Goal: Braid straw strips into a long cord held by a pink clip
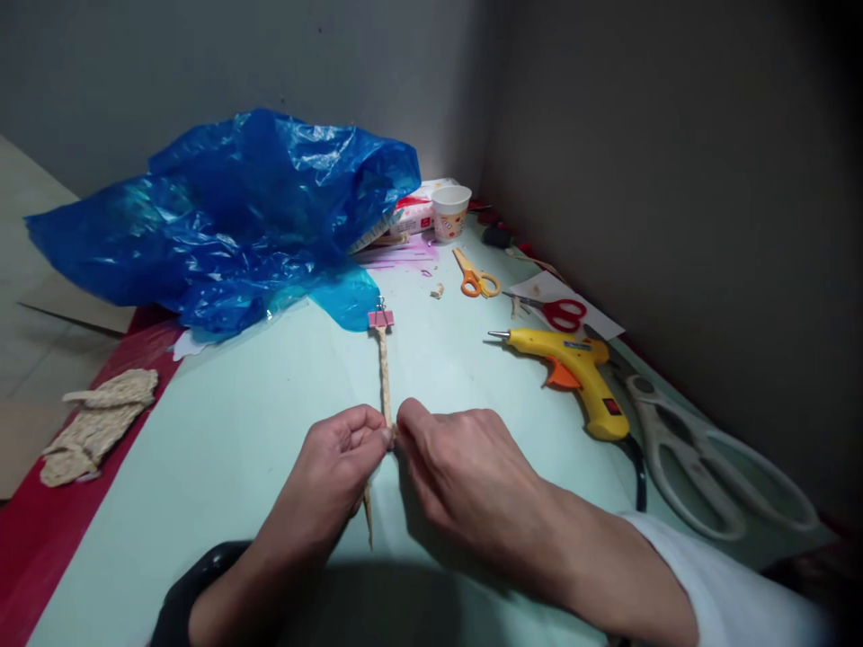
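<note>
Pinched between both hands: a thin, pale tan braided cord (pixel 385 377), straw-like in texture, gripped at one and the same spot. Left hand (pixel 341 463) closed in a narrow fingertip pinch on the near left side of the cord; right hand (pixel 462 472) closed likewise on the near right side, fingertips of the two hands touching or almost touching around it. Neither hand nearer than the other.

From the grip, the cord's long axis running almost straight along the 12-to-6 o'clock line. Toward 12 o'clock: the longer, finished stretch, lying flat on the pale mint-green tabletop (pixel 235 431) and ending in a small pink binder clip (pixel 381 317) with a wire loop, clamped on the far tip. Toward 6 o'clock: a short loose tail (pixel 368 521) poking out under the left hand, tapering to a point.

Further out, at 10 to 11 o'clock, a crumpled blue plastic bag (pixel 229 216), just beyond the clip. At 9 o'clock, well apart, a heap of beige woven strips (pixel 98 422) on the red table edge (pixel 60 521). At 2 o'clock, a yellow hot-glue gun with orange trigger (pixel 573 368), nozzle pointing left. Beyond it, red-handled scissors (pixel 559 313) and orange-handled scissors (pixel 475 279); at 3 o'clock, large grey-handled shears (pixel 701 458). At 1 o'clock by the wall, a small white paper cup (pixel 450 211).
</note>
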A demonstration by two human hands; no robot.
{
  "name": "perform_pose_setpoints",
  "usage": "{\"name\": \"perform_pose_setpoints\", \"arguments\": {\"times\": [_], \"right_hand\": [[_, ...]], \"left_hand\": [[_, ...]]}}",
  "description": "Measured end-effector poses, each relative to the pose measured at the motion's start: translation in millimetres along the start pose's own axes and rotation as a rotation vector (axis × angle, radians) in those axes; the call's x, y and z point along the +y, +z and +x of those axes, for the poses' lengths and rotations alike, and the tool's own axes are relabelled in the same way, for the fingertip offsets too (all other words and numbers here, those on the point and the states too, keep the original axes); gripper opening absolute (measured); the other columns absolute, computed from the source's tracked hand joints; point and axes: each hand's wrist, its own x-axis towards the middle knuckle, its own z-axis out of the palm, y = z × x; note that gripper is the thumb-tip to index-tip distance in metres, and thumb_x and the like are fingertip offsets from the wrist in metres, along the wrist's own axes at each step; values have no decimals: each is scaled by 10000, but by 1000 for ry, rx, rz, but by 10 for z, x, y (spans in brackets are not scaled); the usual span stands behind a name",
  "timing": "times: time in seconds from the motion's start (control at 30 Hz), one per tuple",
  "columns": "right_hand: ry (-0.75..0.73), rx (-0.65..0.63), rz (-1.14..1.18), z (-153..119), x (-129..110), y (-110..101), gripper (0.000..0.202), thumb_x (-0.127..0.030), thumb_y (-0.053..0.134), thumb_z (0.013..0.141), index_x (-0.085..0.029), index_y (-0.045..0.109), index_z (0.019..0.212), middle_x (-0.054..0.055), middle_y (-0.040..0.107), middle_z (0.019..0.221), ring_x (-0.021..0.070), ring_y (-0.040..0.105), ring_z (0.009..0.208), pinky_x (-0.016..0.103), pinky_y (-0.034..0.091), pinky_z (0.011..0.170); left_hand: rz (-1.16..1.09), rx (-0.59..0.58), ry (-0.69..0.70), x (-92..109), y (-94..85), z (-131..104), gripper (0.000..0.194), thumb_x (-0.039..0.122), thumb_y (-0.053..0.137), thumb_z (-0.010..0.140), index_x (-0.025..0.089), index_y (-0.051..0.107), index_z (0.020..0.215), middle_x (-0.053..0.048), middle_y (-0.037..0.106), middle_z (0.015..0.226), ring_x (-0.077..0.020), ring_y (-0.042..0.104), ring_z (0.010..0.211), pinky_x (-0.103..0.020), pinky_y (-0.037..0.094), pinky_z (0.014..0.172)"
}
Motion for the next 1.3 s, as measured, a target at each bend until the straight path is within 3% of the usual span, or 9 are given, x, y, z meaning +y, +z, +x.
{"name": "perform_pose_setpoints", "arguments": {"times": [0.1, 0.23, 0.5, 0.67, 0.8, 0.87, 1.0, 1.1, 1.3], "right_hand": [[-195, 192, -128, -56, -26, 47, 111, -73, 520, 716, -165, 526, 777, 14, 599, 622, 159, 489, 477, 308, 149, 459], [-442, 385, -263, -78, -50, 156, 150, -19, 485, 745, -154, 547, 728, 19, 558, 593, 170, 476, 477, 309, 201, 429], [-518, 522, -320, -89, -132, 333, 246, -53, 397, 798, -179, 515, 623, 49, 555, 541, 175, 463, 459, 310, 251, 401], [-465, 379, -159, -61, -86, 210, 190, -124, 445, 817, -168, 555, 668, 27, 572, 574, 162, 478, 486, 307, 297, 451], [-59, 279, 205, 28, -4, -65, 172, -233, 447, 881, -149, 597, 877, 53, 645, 773, 166, 570, 696, 291, 387, 626], [53, 107, 363, 67, 48, -134, 190, -229, 414, 918, -150, 586, 929, 45, 649, 782, 147, 568, 694, 271, 381, 638], [39, -211, 686, 112, 118, -61, 276, -285, 375, 956, -150, 565, 809, 10, 612, 671, 111, 533, 623, 229, 355, 592], [66, -157, 675, 140, 126, 31, 294, -288, 428, 930, -149, 529, 691, -3, 567, 661, 100, 480, 624, 228, 312, 576], [122, -75, 671, 144, 119, 70, 318, -208, 452, 876, -160, 431, 563, -48, 403, 526, 79, 354, 538, 231, 249, 525]], "left_hand": [[9, -8, 46, -16, -10, -3, 226, 317, 604, 796, 161, 510, 662, 74, 415, 543, -54, 322, 497, -164, 260, 441], [-4, -21, 28, -13, -18, -2, 242, 328, 586, 812, 158, 520, 652, 74, 392, 529, -56, 298, 494, -175, 234, 440], [-55, -82, -38, 17, -17, -45, 291, 397, 561, 838, 171, 501, 664, 73, 351, 544, -64, 246, 486, -219, 172, 439], [-42, -86, -25, -8, -40, -50, 254, 380, 575, 824, 174, 511, 690, 75, 346, 542, -62, 251, 477, -221, 162, 438], [-73, -66, -5, -1, -24, -48, 198, 328, 603, 790, 173, 522, 697, 92, 291, 532, -48, 173, 451, -219, 104, 422], [-72, -64, -15, 16, -10, -55, 176, 315, 610, 778, 171, 534, 711, 97, 291, 518, -45, 145, 441, -219, 83, 416], [-60, -68, -20, 42, 4, -65, 178, 324, 596, 783, 172, 541, 709, 98, 315, 487, -54, 149, 435, -212, 102, 405], [51, -52, 8, 46, 4, -64, 194, 354, 574, 800, 175, 559, 725, 98, 310, 475, -66, 199, 427, -209, 150, 407], [539, 66, 226, 17, 12, -160, 301, 368, 481, 873, 200, 539, 630, 28, 496, 551, -129, 446, 552, -239, 326, 554]]}}
